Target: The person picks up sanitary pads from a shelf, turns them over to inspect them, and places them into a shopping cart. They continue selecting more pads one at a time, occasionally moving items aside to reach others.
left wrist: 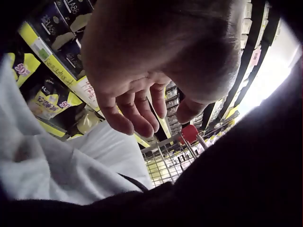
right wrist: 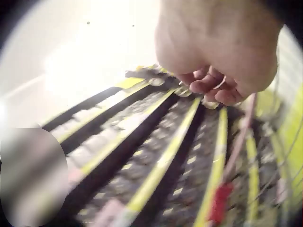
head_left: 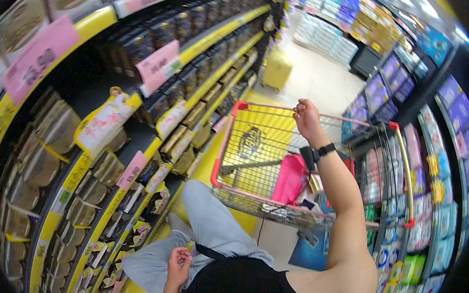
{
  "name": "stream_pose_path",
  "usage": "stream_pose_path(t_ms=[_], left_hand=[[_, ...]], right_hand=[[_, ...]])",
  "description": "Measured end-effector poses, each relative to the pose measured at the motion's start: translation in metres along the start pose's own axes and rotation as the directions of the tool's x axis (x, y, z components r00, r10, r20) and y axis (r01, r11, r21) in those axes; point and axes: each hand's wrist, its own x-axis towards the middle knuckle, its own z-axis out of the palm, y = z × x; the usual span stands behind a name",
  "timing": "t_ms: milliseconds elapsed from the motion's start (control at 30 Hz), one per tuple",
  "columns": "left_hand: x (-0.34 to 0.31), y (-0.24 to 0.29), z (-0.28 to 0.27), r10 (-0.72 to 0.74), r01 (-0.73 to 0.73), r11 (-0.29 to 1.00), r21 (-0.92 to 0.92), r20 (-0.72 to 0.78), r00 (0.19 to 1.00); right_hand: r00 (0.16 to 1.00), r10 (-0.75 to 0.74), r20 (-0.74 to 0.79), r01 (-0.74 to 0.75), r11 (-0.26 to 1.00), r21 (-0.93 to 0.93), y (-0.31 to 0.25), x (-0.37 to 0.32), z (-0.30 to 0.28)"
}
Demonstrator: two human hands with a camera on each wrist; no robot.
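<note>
In the head view my right hand [head_left: 306, 119] is raised above the shopping cart [head_left: 230, 132], its fingers loosely bent with nothing in them. The right wrist view shows the same hand [right wrist: 218, 61] with curled fingertips, in front of blurred shelf rows. My left hand [head_left: 179, 263] hangs beside my bent leg [head_left: 217, 217], low by the left-hand shelves. From the left wrist its fingers [left wrist: 139, 113] look relaxed and slightly spread, holding nothing. Inside the cart lie a bright pink item [head_left: 289, 179] and some smaller things, partly behind my right forearm.
Shelves of dark packages [head_left: 172, 26] with yellow edges and pink price tags run along the left. Shelves of colourful packs [head_left: 421, 207] line the right. Beyond the cart, a yellow box [head_left: 277, 69] stands on the pale floor [head_left: 321, 79]. A blue panel [head_left: 310, 248] lies below the cart.
</note>
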Motion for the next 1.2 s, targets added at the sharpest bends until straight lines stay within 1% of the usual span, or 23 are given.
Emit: stream_pose_path(t_ms=[33, 67, 100, 167, 200, 233, 300, 367, 433, 500, 600, 633, 667, 767, 800, 833, 900, 933, 1000, 1033, 1100, 1167, 1200], left_hand=[[0.004, 0.000, 0.001, -0.009, 0.011, 0.999, -0.044, 0.034, 0.999], [0.007, 0.006, 0.002, -0.020, 0.024, 0.997, -0.069, 0.051, 0.999], [0.010, 0.014, 0.002, -0.041, 0.046, 0.996, -0.074, 0.062, 0.997], [0.017, 0.033, 0.002, -0.069, 0.075, 0.993, -0.089, 0.064, 0.996], [0.020, 0.037, 0.002, -0.038, 0.042, 0.995, -0.088, 0.046, 0.998], [0.023, 0.035, 0.001, -0.023, 0.024, 0.996, -0.091, 0.018, 1.000], [0.025, 0.025, -0.001, -0.002, -0.002, 0.995, -0.096, -0.041, 0.999], [0.023, 0.019, 0.000, -0.006, 0.000, 0.994, -0.110, -0.047, 0.999], [0.019, 0.016, 0.003, -0.045, 0.039, 0.991, -0.124, -0.046, 0.998], [0.017, 0.012, 0.008, -0.013, 0.015, 0.999, 0.048, -0.048, 0.999], [0.013, 0.023, 0.012, 0.058, -0.040, 0.968, 0.246, -0.065, 0.996], [0.011, 0.027, 0.013, 0.080, -0.054, 0.953, 0.300, -0.074, 0.994], [0.011, 0.024, 0.013, 0.116, -0.081, 0.952, 0.295, -0.104, 0.988], [0.007, 0.022, 0.014, 0.126, -0.078, 0.967, 0.241, -0.192, 0.973], [0.007, 0.018, 0.013, 0.114, -0.064, 0.971, 0.228, -0.215, 0.970], [0.005, 0.015, 0.010, 0.113, -0.063, 0.975, 0.214, -0.229, 0.967], [0.004, 0.013, 0.005, 0.124, -0.078, 0.979, 0.191, -0.245, 0.961], [0.003, 0.016, 0.004, 0.132, -0.090, 0.980, 0.176, -0.247, 0.960], [0.000, 0.018, 0.002, 0.120, -0.081, 0.982, 0.169, -0.234, 0.965], [0.000, 0.020, 0.000, 0.116, -0.078, 0.982, 0.170, -0.224, 0.968], [-0.001, 0.022, -0.003, 0.122, -0.088, 0.983, 0.160, -0.217, 0.969], [0.001, 0.025, -0.007, 0.153, -0.125, 0.981, 0.149, -0.194, 0.969], [0.003, 0.028, -0.010, 0.177, -0.153, 0.978, 0.141, -0.182, 0.967]], right_hand=[[0.972, -0.124, -0.201, 0.083, 0.977, -0.198, 0.014, 0.010, -0.039], [0.940, -0.285, -0.186, 0.160, 0.853, -0.497, 0.029, 0.015, -0.083], [0.900, -0.422, -0.113, 0.204, 0.635, -0.745, 0.045, 0.019, -0.131], [0.958, -0.269, -0.098, -0.042, 0.205, -0.978, 0.086, 0.033, -0.241], [0.995, -0.032, -0.098, -0.096, 0.051, -0.994, 0.085, 0.016, -0.268], [0.970, 0.207, -0.130, -0.109, -0.113, -0.988, 0.089, -0.003, -0.288], [0.814, 0.536, -0.225, -0.044, -0.329, -0.943, 0.101, -0.038, -0.307], [0.749, 0.645, -0.154, -0.038, -0.190, -0.981, 0.097, -0.076, -0.296], [0.727, 0.657, -0.198, -0.056, -0.231, -0.971, 0.093, -0.098, -0.264], [0.758, 0.561, -0.332, -0.063, -0.444, -0.894, 0.099, -0.098, -0.232], [0.781, 0.534, -0.323, 0.144, -0.658, -0.739, 0.162, -0.088, -0.271], [0.741, 0.628, -0.240, 0.326, -0.647, -0.689, 0.184, -0.070, -0.296], [0.689, 0.720, -0.083, 0.658, -0.669, -0.346, 0.193, -0.066, -0.294], [0.613, 0.785, -0.089, 0.578, -0.523, -0.627, 0.130, -0.084, -0.181], [0.593, 0.804, -0.047, 0.482, -0.401, -0.779, 0.104, -0.098, -0.134], [0.580, 0.815, -0.003, 0.358, -0.258, -0.897, 0.079, -0.105, -0.081], [0.525, 0.815, 0.246, 0.174, 0.181, -0.968, 0.079, -0.078, -0.058], [0.483, 0.757, 0.440, 0.109, 0.447, -0.888, 0.078, -0.071, -0.045], [0.425, 0.635, 0.645, 0.045, 0.697, -0.715, 0.062, -0.053, -0.020], [0.402, 0.549, 0.733, 0.032, 0.791, -0.610, 0.049, -0.053, 0.000], [0.344, 0.563, 0.752, -0.304, 0.824, -0.478, 0.016, -0.074, 0.041], [0.384, 0.501, 0.776, -0.296, 0.862, -0.411, -0.006, -0.120, 0.097], [0.339, 0.490, 0.803, -0.235, 0.871, -0.432, -0.006, -0.139, 0.126]])
